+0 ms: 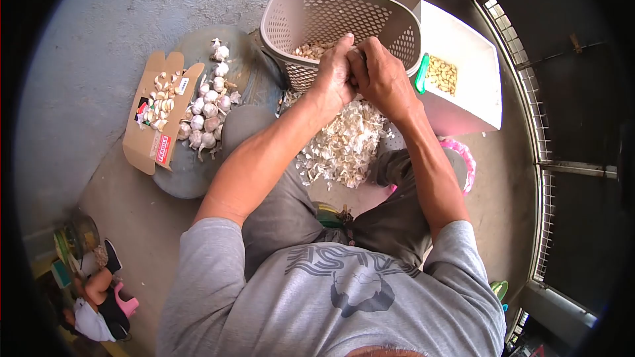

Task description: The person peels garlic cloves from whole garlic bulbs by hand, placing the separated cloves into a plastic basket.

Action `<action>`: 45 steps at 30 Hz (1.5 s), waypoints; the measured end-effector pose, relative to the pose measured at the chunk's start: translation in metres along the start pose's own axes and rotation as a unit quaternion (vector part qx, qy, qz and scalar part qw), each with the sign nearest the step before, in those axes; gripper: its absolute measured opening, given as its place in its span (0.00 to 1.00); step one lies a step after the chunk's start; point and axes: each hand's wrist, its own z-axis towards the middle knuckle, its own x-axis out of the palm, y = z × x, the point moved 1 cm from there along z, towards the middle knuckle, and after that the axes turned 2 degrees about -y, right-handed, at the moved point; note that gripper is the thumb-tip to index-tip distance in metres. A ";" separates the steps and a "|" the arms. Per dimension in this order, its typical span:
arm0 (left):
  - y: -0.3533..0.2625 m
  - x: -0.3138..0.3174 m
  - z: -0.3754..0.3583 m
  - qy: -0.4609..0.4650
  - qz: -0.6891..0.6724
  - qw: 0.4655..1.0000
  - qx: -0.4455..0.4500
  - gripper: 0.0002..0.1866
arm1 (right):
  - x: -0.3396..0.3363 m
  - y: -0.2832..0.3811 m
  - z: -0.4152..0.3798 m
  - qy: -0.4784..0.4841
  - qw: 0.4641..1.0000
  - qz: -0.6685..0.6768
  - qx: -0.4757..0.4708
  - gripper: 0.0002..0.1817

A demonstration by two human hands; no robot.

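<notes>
"Where are the hands?"

"The left hand [336, 74] and right hand [385, 76] meet above the near edge of a holed basket [284, 6], fingers bent in close together. We cannot tell how tightly they close or whether they hold anything, because the fingers hide it."

"And the garlic?"

"We see cloves [309, 50] inside the basket, beyond the left wrist. Whole bulbs [210, 110] cluster to the left, beside a cardboard box [137, 147] of loose cloves [159, 103]. Papery skins [345, 140] heap below the hands; pale cloves [442, 75] lie in a white box [464, 30] at the right."

"How might one clove handle?"

"Light and firm, we judge; its dry skin may slide and flake, and bare flesh may be slick and bruise. We would pinch it gently across the plump middle, thumb against forefinger."
</notes>
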 end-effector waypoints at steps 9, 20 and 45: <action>-0.014 0.018 -0.008 -0.062 0.054 0.996 -0.018 0.23 | -0.002 0.000 -0.006 -0.033 0.984 0.145 0.100 0.11; -0.013 0.027 -0.009 -0.053 0.118 0.982 0.136 0.16 | 0.002 -0.001 -0.003 -0.016 0.988 0.116 0.102 0.08; -0.020 0.041 -0.032 -0.096 0.116 0.986 0.075 0.20 | 0.001 0.005 -0.005 0.018 0.971 0.174 0.166 0.13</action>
